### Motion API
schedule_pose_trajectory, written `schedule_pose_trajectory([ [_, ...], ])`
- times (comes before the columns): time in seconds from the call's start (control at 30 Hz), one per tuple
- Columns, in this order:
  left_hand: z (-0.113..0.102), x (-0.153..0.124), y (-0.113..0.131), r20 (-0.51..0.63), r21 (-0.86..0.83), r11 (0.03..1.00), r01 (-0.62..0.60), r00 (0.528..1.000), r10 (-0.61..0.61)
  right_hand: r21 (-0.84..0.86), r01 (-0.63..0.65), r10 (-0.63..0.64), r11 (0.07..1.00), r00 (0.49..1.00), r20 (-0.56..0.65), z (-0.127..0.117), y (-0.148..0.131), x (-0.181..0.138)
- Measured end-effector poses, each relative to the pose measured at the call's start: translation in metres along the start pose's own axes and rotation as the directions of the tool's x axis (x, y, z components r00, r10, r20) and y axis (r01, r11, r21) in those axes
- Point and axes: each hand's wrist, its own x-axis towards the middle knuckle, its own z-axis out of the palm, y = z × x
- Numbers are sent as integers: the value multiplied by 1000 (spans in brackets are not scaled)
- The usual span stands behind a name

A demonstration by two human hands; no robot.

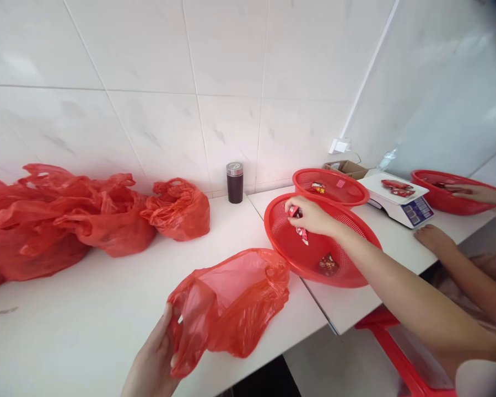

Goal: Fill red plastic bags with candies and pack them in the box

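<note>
My left hand [155, 353], at the bottom, grips the near edge of a thin red plastic bag [248, 325]. The bag lies on the white table with its mouth spread wide, and its far end touches a basket. That is a red perforated plastic basket [364, 234], and my right hand [312, 216] is over it. Small red-and-white wrapped packets [301, 235] are in my right fingers, one hanging below them. On the basket floor lies a brown patterned packet [328, 264].
Filled red bags [111, 220] line the wall at left, near a dark tumbler [235, 183]. Behind my basket stands another red basket [351, 190] with a packet [318, 188]. Right of it, red packets [398, 187] lie on a scale [397, 207]; a co-worker's hand [434, 238] rests close by.
</note>
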Motion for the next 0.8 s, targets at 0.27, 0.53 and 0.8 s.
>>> schedule_pose_trajectory([
  [0.27,27,8,-13,36,-162,987,-24,999,30,-21,402,-378,915,841,-387,145,-75,-73],
  [0.53,7,4,12,-11,-278,932,-234,971,240,-18,443,-418,897,860,292,187,-41,-100],
  [0.8,14,-16,26,-72,-263,928,-263,965,253,122,116,-160,986,868,470,75,-83,-79],
])
